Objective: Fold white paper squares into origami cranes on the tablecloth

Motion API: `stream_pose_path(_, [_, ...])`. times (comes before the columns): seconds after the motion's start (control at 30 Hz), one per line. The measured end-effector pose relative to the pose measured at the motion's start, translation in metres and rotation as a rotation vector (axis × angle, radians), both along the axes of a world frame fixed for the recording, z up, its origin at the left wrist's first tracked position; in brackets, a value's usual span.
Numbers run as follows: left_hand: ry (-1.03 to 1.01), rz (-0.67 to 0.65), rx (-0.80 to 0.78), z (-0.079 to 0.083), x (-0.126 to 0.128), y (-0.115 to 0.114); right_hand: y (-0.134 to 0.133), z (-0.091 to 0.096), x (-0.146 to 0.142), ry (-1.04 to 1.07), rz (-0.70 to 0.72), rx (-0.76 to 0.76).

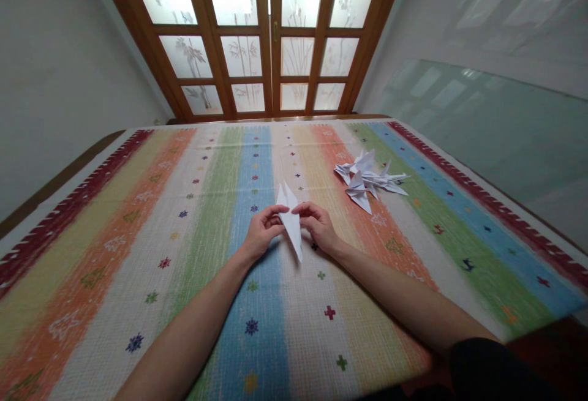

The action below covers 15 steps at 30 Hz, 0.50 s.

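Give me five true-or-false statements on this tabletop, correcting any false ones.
1. The left hand and right hand both hold the folded white paper. True.
2. The paper cranes lie left of the hands. False: they lie to the right.
3. The tablecloth is plain. False: it has coloured stripes and small motifs.
4. Wooden doors with glass panes stand beyond the table. True.
5. The cranes are red. False: white.

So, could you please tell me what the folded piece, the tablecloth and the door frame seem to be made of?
Folded piece: apparently matte white paper, by its crisp edges.
Tablecloth: probably woven fabric, matte, given its grid-like texture.
Door frame: likely wood, by its brown colour; finish unclear against the light.
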<state>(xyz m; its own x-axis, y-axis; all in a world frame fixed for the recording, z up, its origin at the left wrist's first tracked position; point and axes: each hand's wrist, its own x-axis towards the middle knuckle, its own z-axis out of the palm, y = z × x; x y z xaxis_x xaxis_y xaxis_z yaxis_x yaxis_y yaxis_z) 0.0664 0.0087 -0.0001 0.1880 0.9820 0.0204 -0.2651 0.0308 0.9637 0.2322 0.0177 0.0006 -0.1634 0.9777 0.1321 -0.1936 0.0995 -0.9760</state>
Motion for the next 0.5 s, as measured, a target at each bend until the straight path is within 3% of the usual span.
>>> stream_pose_path(0.5, [0.067, 0.081, 0.035, 0.0015, 0.0055, 0.0009, 0.0013, -0.0023, -0.0006, -0.041, 0.002, 0.059])
